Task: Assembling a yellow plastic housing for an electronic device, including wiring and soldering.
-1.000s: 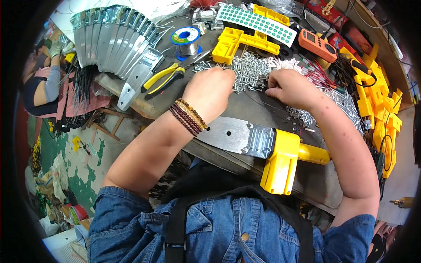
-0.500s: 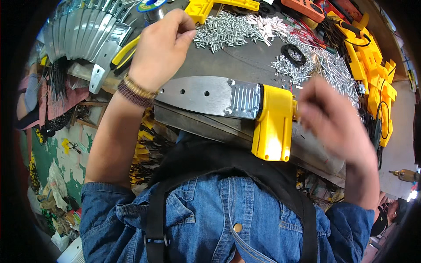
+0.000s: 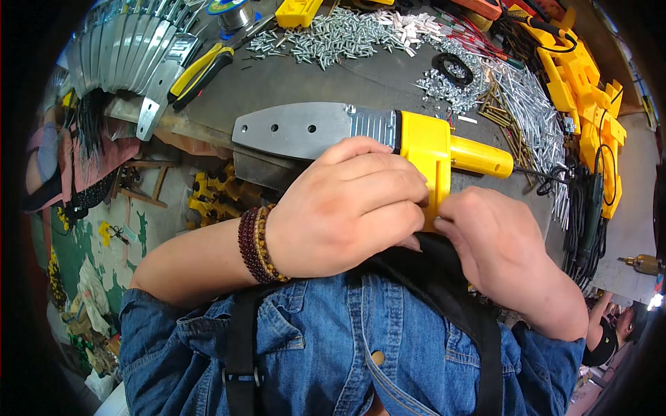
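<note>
A pipe welding iron point(image 3: 298, 128) lies across the near edge of the bench. Its flat, pointed grey metal plate has several holes and points left. On the right are a yellow housing point(image 3: 424, 135) and a yellow handle point(image 3: 482, 158) with a black cord. My left hand point(image 3: 343, 211) is closed round the lower part of the housing, its fingers curled over the front. Close by at the housing's lower end, my right hand point(image 3: 494, 239) has thumb and fingers pinched together. Whatever they pinch, if anything, is hidden.
Heaps of screws point(image 3: 340, 38), small nuts point(image 3: 451, 93) and long metal pins point(image 3: 531, 111) cover the far bench. A black ring point(image 3: 452, 69) lies among them. Yellow-black pliers point(image 3: 201, 76), a solder spool point(image 3: 232, 15) and metal plates point(image 3: 125, 48) are left. Yellow housings point(image 3: 583, 76) are stacked right.
My left hand has come down from the far bench near the pliers to grip the housing. My right hand has moved in from the right to its lower end. The handle now shows.
</note>
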